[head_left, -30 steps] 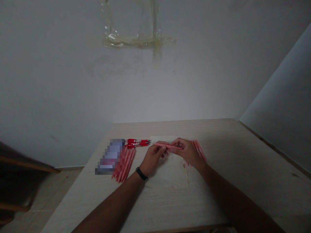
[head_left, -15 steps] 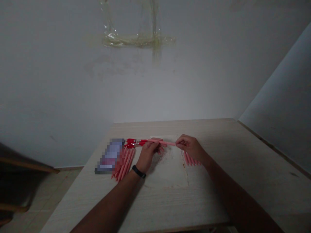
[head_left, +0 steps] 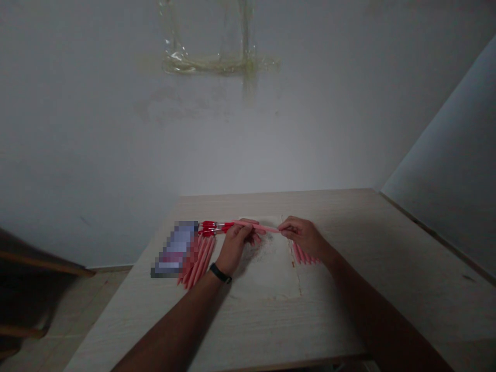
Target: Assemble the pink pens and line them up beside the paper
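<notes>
My left hand (head_left: 237,241) and my right hand (head_left: 303,237) hold one pink pen (head_left: 259,227) level between them, each with its fingers pinched on an end. The pen's left end lies next to a small row of red pen caps (head_left: 215,228). A bunch of pink pen barrels (head_left: 199,260) lies to the left of my left wrist. More pink barrels (head_left: 304,255) lie under my right hand, partly hidden by it. A black band sits on my left wrist.
The light wooden table (head_left: 387,268) meets a white wall at the back and a slanted white panel at the right. A blurred flat packet (head_left: 176,249) lies left of the barrels. A pale sheet (head_left: 267,274) lies under my hands. Dark wooden furniture stands at the far left.
The pen went from bunched between my close hands to stretched out. My left hand moved left toward the caps, my right hand eased right. Since half a second ago, almost nothing moved.
</notes>
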Demonstrator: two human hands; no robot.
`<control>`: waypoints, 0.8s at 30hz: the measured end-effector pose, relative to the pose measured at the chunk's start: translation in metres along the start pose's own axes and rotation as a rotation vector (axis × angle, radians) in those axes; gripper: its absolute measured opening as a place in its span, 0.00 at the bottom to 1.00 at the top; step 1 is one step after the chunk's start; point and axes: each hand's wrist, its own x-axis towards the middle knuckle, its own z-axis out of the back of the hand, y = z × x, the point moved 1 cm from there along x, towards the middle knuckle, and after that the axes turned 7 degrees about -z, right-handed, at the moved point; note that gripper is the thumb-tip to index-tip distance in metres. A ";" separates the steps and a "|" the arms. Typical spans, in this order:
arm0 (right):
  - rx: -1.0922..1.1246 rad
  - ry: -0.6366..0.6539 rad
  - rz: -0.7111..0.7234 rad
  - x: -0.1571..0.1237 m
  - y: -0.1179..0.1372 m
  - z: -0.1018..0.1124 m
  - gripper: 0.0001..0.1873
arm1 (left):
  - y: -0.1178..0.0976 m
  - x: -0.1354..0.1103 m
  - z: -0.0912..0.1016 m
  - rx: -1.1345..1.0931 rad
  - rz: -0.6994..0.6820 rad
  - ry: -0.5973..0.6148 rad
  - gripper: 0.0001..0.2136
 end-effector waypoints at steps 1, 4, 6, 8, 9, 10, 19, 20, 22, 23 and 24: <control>-0.003 0.001 0.003 0.000 -0.001 0.000 0.09 | 0.000 0.000 0.000 0.006 0.001 0.006 0.15; -0.017 0.019 -0.020 0.000 -0.005 -0.001 0.09 | 0.001 0.000 0.000 0.018 0.014 0.042 0.16; -0.028 0.038 -0.037 -0.001 -0.009 -0.002 0.09 | 0.003 0.000 0.000 0.021 0.018 0.057 0.16; -0.037 0.052 -0.052 -0.001 -0.011 -0.004 0.10 | 0.004 0.000 0.000 0.025 0.016 0.064 0.15; -0.039 0.056 -0.061 -0.001 -0.012 -0.004 0.10 | 0.004 0.000 0.000 0.030 0.014 0.064 0.15; -0.039 0.057 -0.070 -0.001 -0.011 -0.004 0.10 | 0.005 0.000 0.001 0.036 0.010 0.066 0.15; -0.076 0.054 -0.021 0.001 -0.004 0.001 0.09 | 0.005 -0.001 0.000 0.060 -0.003 0.057 0.15; -0.081 0.057 -0.027 0.001 -0.005 0.001 0.09 | 0.005 -0.001 0.000 0.062 0.003 0.059 0.15; -0.083 0.059 -0.041 0.000 -0.007 0.001 0.09 | 0.006 -0.001 0.000 0.062 0.016 0.071 0.15; -0.083 0.061 -0.046 0.000 -0.007 0.001 0.09 | 0.006 0.000 0.001 0.064 0.020 0.074 0.15; -0.082 0.062 -0.050 -0.001 -0.006 0.000 0.09 | 0.006 0.000 0.001 0.067 0.021 0.073 0.15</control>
